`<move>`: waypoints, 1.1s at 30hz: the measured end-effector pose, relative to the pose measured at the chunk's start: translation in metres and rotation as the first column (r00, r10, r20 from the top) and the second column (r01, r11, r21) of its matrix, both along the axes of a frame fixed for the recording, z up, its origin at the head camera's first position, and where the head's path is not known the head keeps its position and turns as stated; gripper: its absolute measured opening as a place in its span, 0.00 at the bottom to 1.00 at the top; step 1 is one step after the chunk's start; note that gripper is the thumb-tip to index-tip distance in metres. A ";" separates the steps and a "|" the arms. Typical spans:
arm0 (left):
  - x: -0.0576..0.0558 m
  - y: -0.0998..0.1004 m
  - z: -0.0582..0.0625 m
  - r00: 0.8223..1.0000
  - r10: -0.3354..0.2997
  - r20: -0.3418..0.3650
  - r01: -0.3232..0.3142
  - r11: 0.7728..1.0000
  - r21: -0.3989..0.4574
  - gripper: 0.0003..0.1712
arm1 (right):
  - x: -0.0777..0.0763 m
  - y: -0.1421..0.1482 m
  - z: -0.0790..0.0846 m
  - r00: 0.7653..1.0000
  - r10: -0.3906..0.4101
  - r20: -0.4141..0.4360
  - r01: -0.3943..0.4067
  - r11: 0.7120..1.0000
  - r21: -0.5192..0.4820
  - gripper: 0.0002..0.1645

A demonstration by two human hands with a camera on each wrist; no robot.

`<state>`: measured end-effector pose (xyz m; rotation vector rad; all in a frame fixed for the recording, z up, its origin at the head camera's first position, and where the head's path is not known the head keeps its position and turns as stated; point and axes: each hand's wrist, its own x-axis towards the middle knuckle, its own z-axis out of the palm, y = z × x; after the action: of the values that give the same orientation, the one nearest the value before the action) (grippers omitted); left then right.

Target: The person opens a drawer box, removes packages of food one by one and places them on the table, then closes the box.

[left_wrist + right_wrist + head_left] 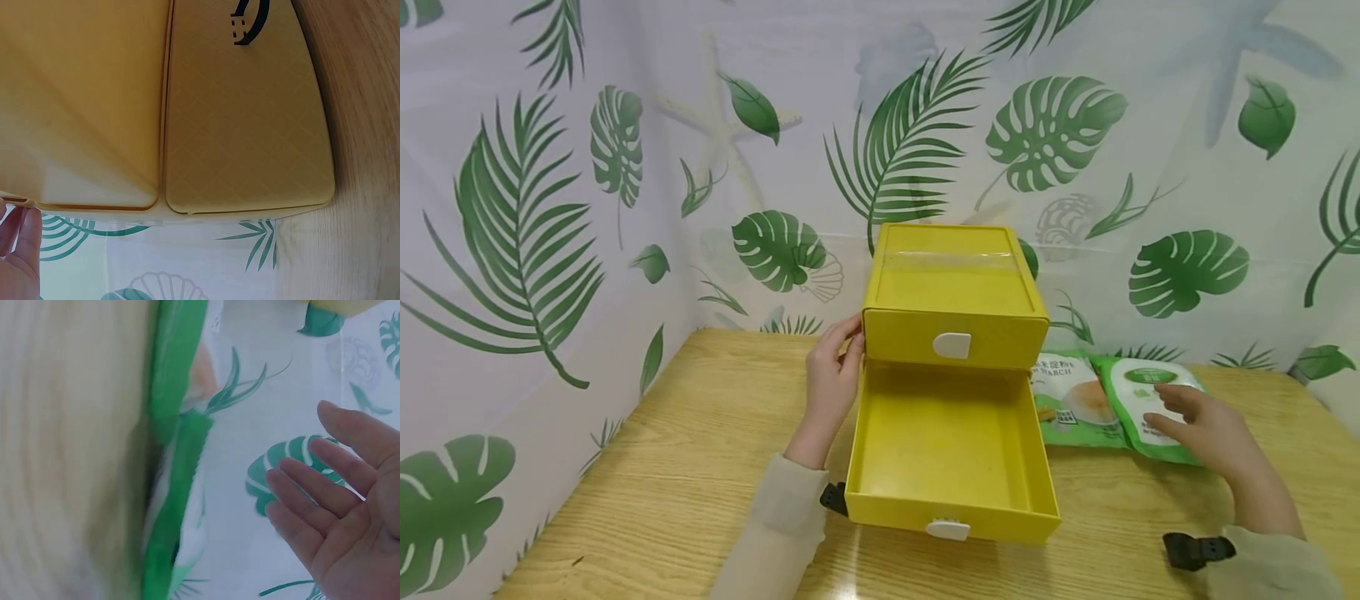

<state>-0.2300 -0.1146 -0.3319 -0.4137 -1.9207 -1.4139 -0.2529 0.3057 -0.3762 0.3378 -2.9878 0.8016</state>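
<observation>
A person's left hand (835,362) touched the left side of a yellow box (951,279) at the centre of the frame, its visible fingers fairly straight and set against the box's edge. The box's lower drawer (943,450) stood pulled out toward the bottom of the frame, its yellow floor showing, while the upper drawer (902,337) sat closed above it. Each drawer front bore a white handle (951,345), and a clear strip (951,255) crossed the box's top.

At right, the person's right hand (1213,429) hung in the air with fingers loosely spread and thumb wide of them, gripping nothing; the right wrist view showed it apart from the packets. Two green-and-white packets lay side by side right of the box: the left packet (1075,400) near its side, the right packet (1138,417) partly behind the hand in the head view. All rested on a wooden table (662,467) before a leaf-print cloth (685,50) filling the upper frame.
</observation>
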 end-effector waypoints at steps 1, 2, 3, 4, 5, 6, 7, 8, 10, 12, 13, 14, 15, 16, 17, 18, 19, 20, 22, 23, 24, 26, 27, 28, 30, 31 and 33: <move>0.000 0.000 0.000 1.000 0.003 0.001 -0.003 1.000 0.000 0.13 | 0.001 -0.003 0.002 1.000 0.001 -0.025 -0.002 1.000 -0.007 0.40; 0.001 0.000 0.000 1.000 0.005 0.001 -0.005 1.000 0.000 0.13 | 0.002 -0.005 0.004 0.999 0.003 -0.039 -0.004 1.000 -0.021 0.39; 0.001 -0.001 0.000 1.000 0.008 0.000 -0.008 1.000 -0.001 0.13 | 0.002 -0.008 0.006 0.998 0.004 -0.055 -0.006 0.999 -0.033 0.39; 0.001 -0.001 0.000 1.000 0.011 0.000 -0.011 1.000 -0.001 0.13 | 0.003 -0.012 0.008 0.997 0.005 -0.073 -0.008 0.999 -0.043 0.38; 0.001 -0.001 0.000 1.000 0.013 -0.002 -0.013 1.000 -0.001 0.13 | 0.004 -0.015 0.010 0.996 0.006 -0.086 -0.011 0.998 -0.055 0.37; 0.001 -0.002 -0.001 1.000 0.014 -0.002 -0.014 1.000 -0.001 0.13 | 0.005 -0.018 0.012 0.995 0.006 -0.095 -0.012 0.998 -0.066 0.36; 0.000 -0.002 -0.001 1.000 0.013 -0.002 -0.013 1.000 -0.002 0.13 | 0.006 -0.021 0.013 0.995 0.006 -0.103 -0.014 0.997 -0.078 0.36; 0.000 -0.002 -0.002 1.000 0.012 -0.003 -0.012 1.000 -0.002 0.13 | 0.007 -0.024 0.015 0.994 0.005 -0.107 -0.014 0.996 -0.088 0.36; -0.005 -0.003 -0.007 1.000 0.005 -0.001 -0.005 1.000 0.002 0.13 | 0.008 -0.030 0.018 0.992 0.004 -0.129 -0.017 0.995 -0.096 0.34; -0.011 -0.004 -0.013 1.000 -0.003 0.001 0.003 1.000 0.008 0.14 | 0.009 -0.035 0.020 0.989 0.010 -0.148 -0.025 0.994 -0.104 0.34; -0.013 -0.005 -0.016 1.000 -0.006 0.001 0.006 1.000 0.010 0.14 | 0.009 -0.038 0.021 0.987 0.013 -0.160 -0.030 0.994 -0.107 0.33; -0.016 -0.006 -0.019 1.000 -0.009 0.000 0.009 1.000 0.014 0.14 | 0.009 -0.040 0.022 0.985 0.014 -0.172 -0.033 0.993 -0.110 0.33; -0.020 -0.007 -0.023 1.000 -0.011 -0.002 0.011 1.000 0.017 0.14 | 0.008 -0.043 0.023 0.982 0.016 -0.187 -0.037 0.993 -0.111 0.32; -0.020 -0.007 -0.024 1.000 -0.012 -0.006 0.012 1.000 0.018 0.14 | 0.008 -0.046 0.024 0.980 0.020 -0.196 -0.044 0.992 -0.119 0.32; -0.021 -0.007 -0.025 1.000 -0.014 -0.010 0.014 1.000 0.019 0.14 | 0.007 -0.049 0.025 0.979 0.023 -0.205 -0.050 0.991 -0.128 0.32; -0.021 -0.007 -0.025 1.000 -0.014 -0.012 0.014 1.000 0.018 0.14 | 0.007 -0.052 0.026 0.978 0.024 -0.209 -0.054 0.989 -0.138 0.32; -0.021 -0.007 -0.026 1.000 -0.014 -0.016 0.015 1.000 0.016 0.14 | 0.006 -0.055 0.027 0.977 0.026 -0.212 -0.058 0.987 -0.149 0.32; -0.021 -0.007 -0.026 1.000 -0.015 -0.020 0.016 1.000 0.014 0.14 | 0.006 -0.058 0.028 0.977 0.027 -0.213 -0.062 0.985 -0.159 0.32; -0.021 -0.007 -0.026 1.000 -0.017 -0.023 0.018 1.000 0.009 0.14 | 0.005 -0.064 0.029 0.978 0.036 -0.204 -0.074 0.980 -0.183 0.33; -0.020 -0.007 -0.025 1.000 -0.018 -0.025 0.018 1.000 0.006 0.14 | 0.004 -0.067 0.030 0.979 0.040 -0.199 -0.079 0.978 -0.191 0.33; -0.020 -0.006 -0.025 1.000 -0.016 -0.026 0.016 1.000 0.003 0.14 | 0.004 -0.069 0.031 0.980 0.044 -0.193 -0.082 0.978 -0.194 0.34; -0.020 -0.006 -0.025 0.999 -0.013 -0.030 0.013 1.000 0.001 0.14 | 0.004 -0.075 0.033 0.981 0.051 -0.187 -0.089 0.976 -0.201 0.34; -0.020 -0.006 -0.025 0.999 -0.012 -0.032 0.012 1.000 0.002 0.14 | 0.005 -0.077 0.034 0.981 0.053 -0.187 -0.091 0.975 -0.201 0.34; -0.021 -0.006 -0.025 0.999 -0.012 -0.032 0.012 1.000 0.005 0.14 | 0.005 -0.079 0.035 0.980 0.056 -0.189 -0.094 0.975 -0.200 0.33; -0.020 -0.005 -0.024 1.000 -0.012 -0.020 0.012 1.000 0.014 0.14 | 0.007 -0.083 0.037 0.978 0.060 -0.200 -0.100 0.975 -0.196 0.33; -0.020 -0.005 -0.023 1.000 -0.009 -0.022 0.010 1.000 0.011 0.14 | 0.008 -0.085 0.038 0.976 0.062 -0.207 -0.103 0.975 -0.196 0.33; -0.021 -0.005 -0.023 1.000 -0.011 -0.023 0.011 1.000 0.010 0.14 | 0.010 -0.088 0.040 0.973 0.067 -0.221 -0.111 0.975 -0.194 0.32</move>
<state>-0.2508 -0.1201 -0.3550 -0.4347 -1.8943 -1.4195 -0.2428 0.2173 -0.3362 0.5168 -2.6795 1.0023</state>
